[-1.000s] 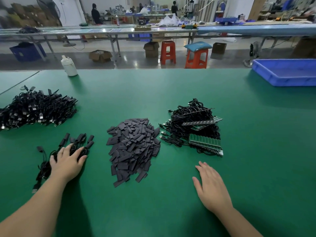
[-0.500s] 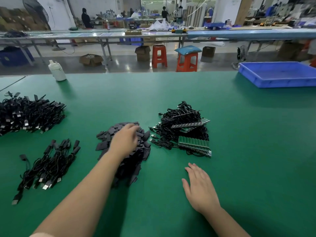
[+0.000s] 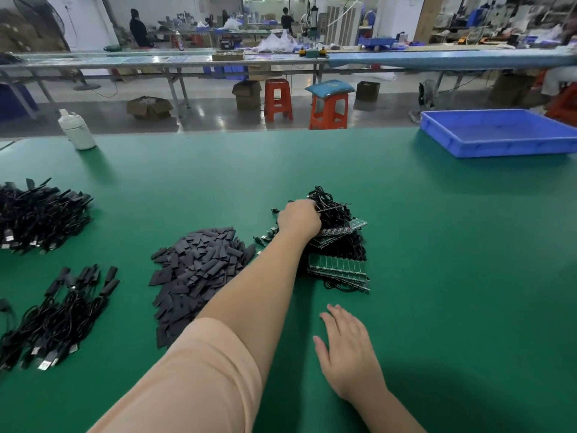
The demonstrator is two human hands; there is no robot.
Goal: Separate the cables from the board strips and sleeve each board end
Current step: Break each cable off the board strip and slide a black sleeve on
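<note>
A heap of green board strips (image 3: 338, 268) tangled with black cables (image 3: 331, 204) lies in the middle of the green table (image 3: 437, 245). My left hand (image 3: 298, 220) reaches across onto the top left of this heap, fingers curled down into the cables; whether it grips any is hidden. Left of the heap sits a pile of flat dark grey sleeves (image 3: 195, 270). My right hand (image 3: 349, 351) rests flat on the table in front of the heap, fingers apart, holding nothing.
A small bunch of black cables with sleeved ends (image 3: 56, 317) lies at the near left, a larger black cable pile (image 3: 37, 214) behind it. A white bottle (image 3: 76, 129) stands at the far left edge, a blue tray (image 3: 499, 132) at the far right.
My left hand has swept rightward from the near-left cable bunch, over the sleeve pile, onto the board-and-cable heap. My right hand has stayed flat on the table.
</note>
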